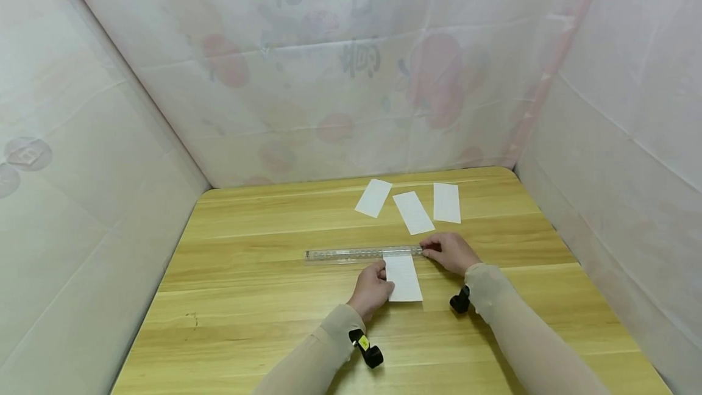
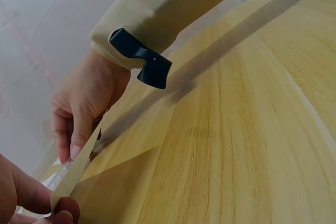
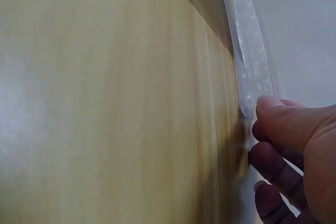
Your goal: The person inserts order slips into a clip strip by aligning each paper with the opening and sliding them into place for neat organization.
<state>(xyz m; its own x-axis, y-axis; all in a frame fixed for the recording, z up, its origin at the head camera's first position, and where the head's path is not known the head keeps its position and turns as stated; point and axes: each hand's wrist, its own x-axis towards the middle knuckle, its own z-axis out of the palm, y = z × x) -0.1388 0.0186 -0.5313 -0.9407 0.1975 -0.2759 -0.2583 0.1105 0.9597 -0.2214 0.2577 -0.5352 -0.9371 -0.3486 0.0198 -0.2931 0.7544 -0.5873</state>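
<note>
A white paper slip stands at the near side of a clear ruler, its far edge meeting the ruler. My left hand pinches the slip's left side between thumb and fingers. In the left wrist view the slip is tilted up off the table and casts a shadow. My right hand pinches the ruler's right end. Seen from the right wrist, the thumb and fingers of the right hand meet at the end of the transparent ruler.
Three more white slips lie beyond the ruler: a left one, a middle one and a right one. The wooden table has cloth walls at its back and sides. Each wrist carries a black camera mount.
</note>
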